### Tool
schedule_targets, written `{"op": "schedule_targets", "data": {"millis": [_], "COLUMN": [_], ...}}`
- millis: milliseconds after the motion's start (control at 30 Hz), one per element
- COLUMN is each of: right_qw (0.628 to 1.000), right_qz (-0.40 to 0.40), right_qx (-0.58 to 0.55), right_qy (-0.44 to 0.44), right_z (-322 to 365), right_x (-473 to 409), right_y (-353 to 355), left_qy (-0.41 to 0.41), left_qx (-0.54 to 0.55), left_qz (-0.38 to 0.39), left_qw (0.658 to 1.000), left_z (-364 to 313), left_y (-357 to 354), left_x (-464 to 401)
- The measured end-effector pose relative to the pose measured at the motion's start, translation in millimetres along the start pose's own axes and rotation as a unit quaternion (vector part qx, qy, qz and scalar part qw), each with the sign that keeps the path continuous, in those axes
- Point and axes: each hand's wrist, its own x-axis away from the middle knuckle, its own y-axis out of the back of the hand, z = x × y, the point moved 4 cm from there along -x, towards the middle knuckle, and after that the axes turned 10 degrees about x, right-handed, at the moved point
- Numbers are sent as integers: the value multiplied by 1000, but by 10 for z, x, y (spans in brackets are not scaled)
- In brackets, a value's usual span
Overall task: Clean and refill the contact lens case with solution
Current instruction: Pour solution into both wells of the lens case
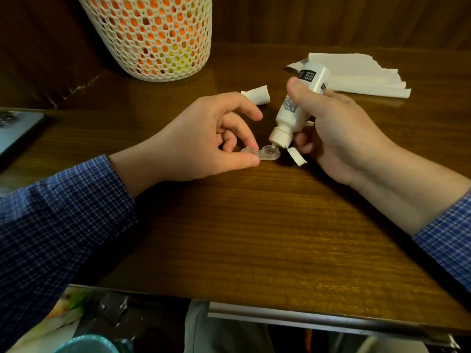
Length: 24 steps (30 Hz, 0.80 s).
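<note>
Near edge of desk (254, 225): bare wood, with both forearms in blue check sleeves crossing it toward the centre.

Centre: contact lens case (262, 154), clear, two wells, lies flat on desk surface. Left hand (204, 138) pinches the case's left well btwn thumb and index finger; the other fingers are curled clear above it. Purpose, as judged: anchor the case so it does not slide or tip under the nozzle, while leaving the right well exposed.

Right hand (339, 128) has its grip wrapped around solution bottle (298, 105), thumb pressing the bottle wall, fingers behind. Bottle is inverted and tilted, nozzle directly over the right well, touching or nearly so; cannot tell which. A clear bead of liquid shows in that well. Inversion feeds the nozzle by gravity; thumb position suits squeezing. Left well appears unfilled, so the task looks approx. half done at fill stage.

Just beside the case, right side: small white paper piece (297, 156). Another white paper scrap (257, 94) lies behind the left hand.

Far right: folded paper towels (362, 72), prob. for wiping. Far left corner: mesh basket (155, 34), holding orange and yellow items.
</note>
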Motion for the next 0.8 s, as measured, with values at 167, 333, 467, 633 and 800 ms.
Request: {"op": "schedule_targets", "data": {"millis": [167, 333, 467, 633, 800], "right_qw": [1000, 1000, 1000, 1000, 997], "right_qz": [5, 4, 0, -11, -12], "right_qx": [1, 8, 7, -24, -72], "right_qy": [5, 8, 13, 2, -22], "right_z": [4, 7, 0, -15, -27], "right_x": [18, 22, 21, 9, -36], "right_y": [-1, -5, -2, 22, 56], "left_qy": [2, -3, -6, -11, -11], "left_qx": [3, 1, 0, -14, -22], "left_qz": [-1, 1, 2, 7, 11], "left_qw": [1000, 1000, 1000, 1000, 1000], "left_z": [5, 6, 0, 1, -9], "left_y": [-5, -5, -6, -14, -10], "left_x": [2, 4, 1, 7, 0]}}
